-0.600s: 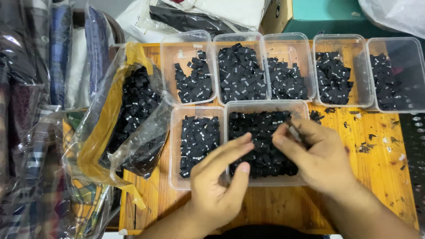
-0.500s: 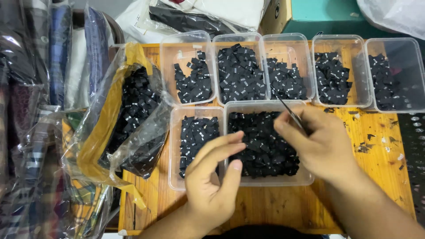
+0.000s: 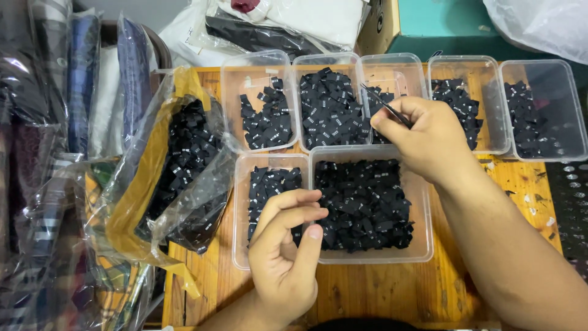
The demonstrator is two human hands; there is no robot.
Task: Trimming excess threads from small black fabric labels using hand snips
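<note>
Orange wooden tabletop [image 3: 490, 184], crowded with clear tubs of small black labels; bagged cloth at nine o'clock. Right hand [image 3: 429, 138] pinched shut on thin tweezers [image 3: 383, 105], tip over the three-tub seam at twelve. Left hand [image 3: 285, 251] loosely curled, empty, over the big tub [image 3: 367, 205]. Sorting step, likely mid-drop; next calls for steady release into the correct tub.

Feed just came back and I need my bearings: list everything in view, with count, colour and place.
tubs: seven, clear, five in back row, two in front
labels: many, black, in the tubs
bag: one, clear and yellow, full of labels, left of tubs
table: one, orange wood
wrapped clothes: several, far left
box: one, teal, back
tweezers: one, dark, in right hand
left hand: over front tubs
right hand: over back row
</note>
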